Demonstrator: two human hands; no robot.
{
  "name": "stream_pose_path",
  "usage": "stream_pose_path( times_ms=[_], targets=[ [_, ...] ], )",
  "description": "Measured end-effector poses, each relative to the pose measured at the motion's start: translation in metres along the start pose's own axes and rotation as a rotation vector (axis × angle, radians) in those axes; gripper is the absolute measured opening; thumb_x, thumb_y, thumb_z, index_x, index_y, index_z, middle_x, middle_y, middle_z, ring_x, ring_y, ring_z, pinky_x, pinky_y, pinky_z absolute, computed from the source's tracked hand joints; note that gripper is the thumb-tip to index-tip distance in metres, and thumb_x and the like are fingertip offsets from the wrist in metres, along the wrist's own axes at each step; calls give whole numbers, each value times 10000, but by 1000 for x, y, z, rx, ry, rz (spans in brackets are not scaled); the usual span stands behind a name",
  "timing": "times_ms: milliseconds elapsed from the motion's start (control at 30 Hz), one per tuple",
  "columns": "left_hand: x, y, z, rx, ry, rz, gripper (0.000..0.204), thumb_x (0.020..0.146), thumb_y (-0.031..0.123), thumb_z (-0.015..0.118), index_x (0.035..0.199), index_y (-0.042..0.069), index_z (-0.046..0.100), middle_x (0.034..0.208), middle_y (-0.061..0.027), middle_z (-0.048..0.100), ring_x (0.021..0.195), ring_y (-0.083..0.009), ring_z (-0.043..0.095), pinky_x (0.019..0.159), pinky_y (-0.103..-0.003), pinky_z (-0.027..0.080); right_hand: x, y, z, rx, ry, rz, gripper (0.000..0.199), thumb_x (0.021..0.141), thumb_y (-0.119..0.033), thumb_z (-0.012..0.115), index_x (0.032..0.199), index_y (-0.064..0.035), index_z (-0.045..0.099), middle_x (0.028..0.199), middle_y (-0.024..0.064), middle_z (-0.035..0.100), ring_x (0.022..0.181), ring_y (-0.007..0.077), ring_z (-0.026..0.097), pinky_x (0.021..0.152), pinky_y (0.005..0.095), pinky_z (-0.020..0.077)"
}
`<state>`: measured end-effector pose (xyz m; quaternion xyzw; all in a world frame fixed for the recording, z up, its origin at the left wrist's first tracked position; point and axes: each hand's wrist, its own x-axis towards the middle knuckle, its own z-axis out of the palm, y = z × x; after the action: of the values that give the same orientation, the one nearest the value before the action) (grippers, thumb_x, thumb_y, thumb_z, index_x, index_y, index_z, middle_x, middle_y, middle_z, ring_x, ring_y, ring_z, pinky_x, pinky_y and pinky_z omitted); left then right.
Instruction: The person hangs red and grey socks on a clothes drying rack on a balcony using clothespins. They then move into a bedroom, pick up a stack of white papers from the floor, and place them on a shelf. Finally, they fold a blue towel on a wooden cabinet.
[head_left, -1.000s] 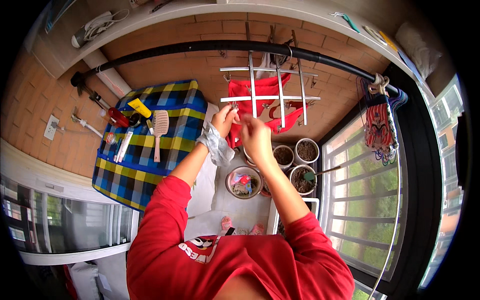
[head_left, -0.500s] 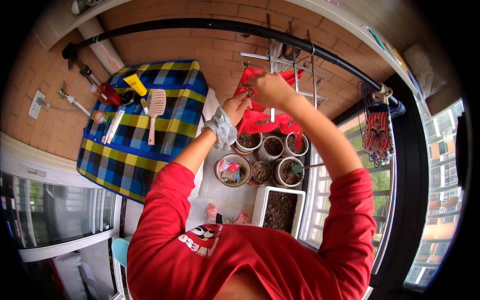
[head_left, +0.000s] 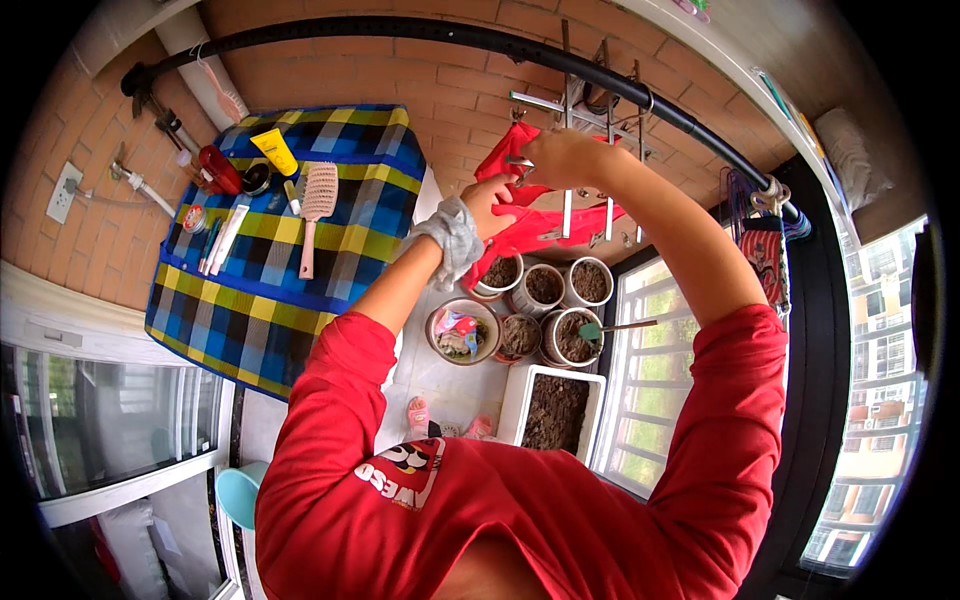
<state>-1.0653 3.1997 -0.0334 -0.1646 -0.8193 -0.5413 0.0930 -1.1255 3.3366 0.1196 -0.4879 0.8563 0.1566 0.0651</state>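
A red cloth [head_left: 520, 235] hangs in folds from a metal drying rack [head_left: 567, 205] with clips. My right hand [head_left: 570, 160] is closed on a metal clip [head_left: 520, 163] at the cloth's upper left. Just below it, my left hand [head_left: 487, 203] has its fingers bent at the cloth's left edge, holding it; the fingertips are partly lost against the red. A crumpled grey cloth [head_left: 447, 240] is draped around my left wrist. The rack hides part of the red cloth.
Several soil-filled pots [head_left: 545, 287] and a white planter [head_left: 555, 412] stand below the rack. To the left, a checked-cloth table [head_left: 270, 285] bears a hairbrush [head_left: 319, 195], a yellow tube [head_left: 274, 151] and bottles. A black pole [head_left: 420, 28] curves overhead; a window [head_left: 650, 370] is at right.
The rack and red cloth have shifted right and tilted. My right hand has moved right and slightly down with the clip; my left hand has moved slightly right, its fingers less bunched.
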Motion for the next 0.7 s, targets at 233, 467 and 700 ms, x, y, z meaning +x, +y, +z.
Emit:
stream_pose_path(
  times_ms=[233,467,700],
  targets=[
    [16,19,-6,-46,187,7,342,664,33,651,993,9,560,769,-95,651,744,-197,632,710,-286,492,-2,-3,-1,-94,-97,-36,211,761,-211,602,884,-43,634,887,134,642,889,300,610,754,394,485],
    [9,28,-15,-17,224,36,287,671,16,657,942,4,565,773,-99,649,746,-167,628,690,-268,489,1,-6,1,-178,-79,-76,165,723,-160,605,827,-36,636,842,132,644,836,288,625,692,391,498],
    [11,22,-11,-139,176,-39,235,709,30,664,919,-12,568,798,-90,644,759,-139,620,690,-253,491,-1,-11,1,-123,-132,3,185,719,-151,588,852,-30,632,868,139,644,854,286,623,681,392,501]
  ],
)
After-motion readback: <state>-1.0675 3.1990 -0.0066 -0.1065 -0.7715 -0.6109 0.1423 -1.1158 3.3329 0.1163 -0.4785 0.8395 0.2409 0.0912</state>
